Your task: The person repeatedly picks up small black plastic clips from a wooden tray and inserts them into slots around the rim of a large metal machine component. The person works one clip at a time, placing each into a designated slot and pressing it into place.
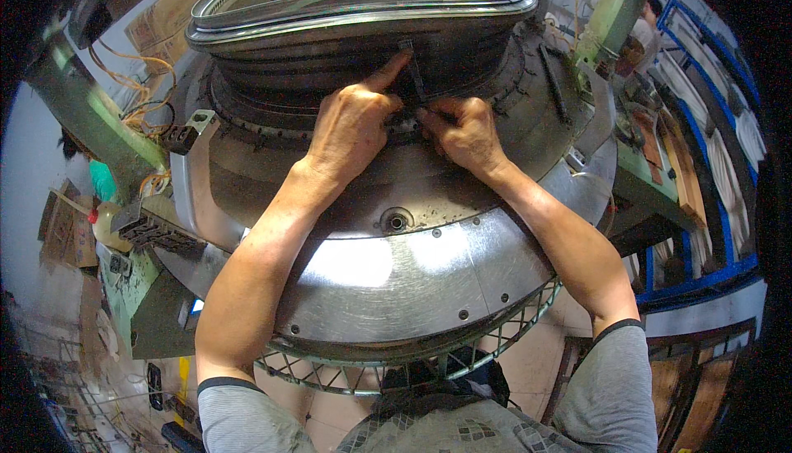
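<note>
Both my hands work at the dark ribbed wall of a round metal machine drum (289,65). Against that wall stands a thin metal strip (417,78), upright and slightly tilted. My left hand (351,123) has its index finger stretched up to the strip's upper end; its other fingers are curled in, and what they hold, if anything, is hidden. At the strip's lower end, the thumb and index finger of my right hand (469,129) are pinched together on it. The exact kind of the strip is too small to tell.
A shiny curved metal plate (371,288) with bolts lies below my forearms, above a green lattice ring (351,379). Green machine posts (103,98) rise at the sides. Blue racks (709,82) with white rolls stand right, near another person (639,44). Orange cables (136,77) hang left.
</note>
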Motion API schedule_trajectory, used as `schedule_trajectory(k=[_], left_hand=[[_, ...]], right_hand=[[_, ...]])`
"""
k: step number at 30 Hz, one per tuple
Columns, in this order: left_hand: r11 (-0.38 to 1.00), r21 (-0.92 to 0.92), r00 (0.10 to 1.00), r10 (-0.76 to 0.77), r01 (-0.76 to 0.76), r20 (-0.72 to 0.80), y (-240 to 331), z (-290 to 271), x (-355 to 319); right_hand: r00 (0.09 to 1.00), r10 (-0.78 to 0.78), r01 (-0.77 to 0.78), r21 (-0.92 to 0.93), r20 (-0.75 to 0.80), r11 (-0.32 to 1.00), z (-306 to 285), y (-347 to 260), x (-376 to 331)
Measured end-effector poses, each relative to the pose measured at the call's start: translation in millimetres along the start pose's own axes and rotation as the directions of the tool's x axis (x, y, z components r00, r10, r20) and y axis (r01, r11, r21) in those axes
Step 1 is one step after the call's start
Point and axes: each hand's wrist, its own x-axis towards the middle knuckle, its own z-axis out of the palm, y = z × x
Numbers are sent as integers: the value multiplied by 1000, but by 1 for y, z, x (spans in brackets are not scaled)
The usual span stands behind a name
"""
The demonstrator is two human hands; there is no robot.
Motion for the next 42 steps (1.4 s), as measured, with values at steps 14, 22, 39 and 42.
schedule_trajectory(k=[14, 22, 39, 42], left_hand=[[1000, -2, 1000, -7, 7, 16, 1, 1, 2], [1000, 8, 1000, -4, 4, 27, 2, -1, 2], [988, 145, 998, 36, -42, 44, 3, -2, 5], [994, 110, 998, 11, -17, 57, 4, -4, 4]], right_hand=[[1000, -13, 14, -54, 27, 998, 0, 3, 0], [1000, 15, -16, -31, -28, 999, 1, 0, 0], [999, -13, 6, -160, -38, 987, 2, -6, -2], [996, -25, 18, -91, -82, 996, 4, -9, -3]])
